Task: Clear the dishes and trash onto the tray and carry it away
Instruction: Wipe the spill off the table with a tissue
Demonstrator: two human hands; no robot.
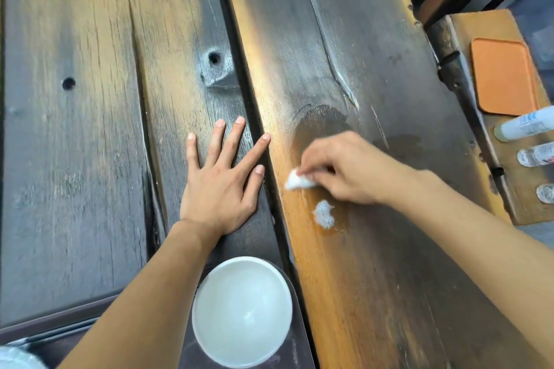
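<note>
Crumpled tissue (pixel 299 181) under right-hand fingers (pixel 311 165)

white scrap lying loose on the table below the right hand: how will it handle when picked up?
The scrap looks crumpled and ragged, so probably soft and floppy. Likely very light. It may be damp and cling to the table, given the sheen around it.

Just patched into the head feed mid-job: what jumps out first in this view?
The two bare arms over the dark plank table: the left hand lies flat with fingers spread, while the right hand pinches a small white wad of tissue on the orange-toned plank. Just nearer lies a second white scrap. At the bottom centre an empty white bowl sits on a dark tray.
</note>
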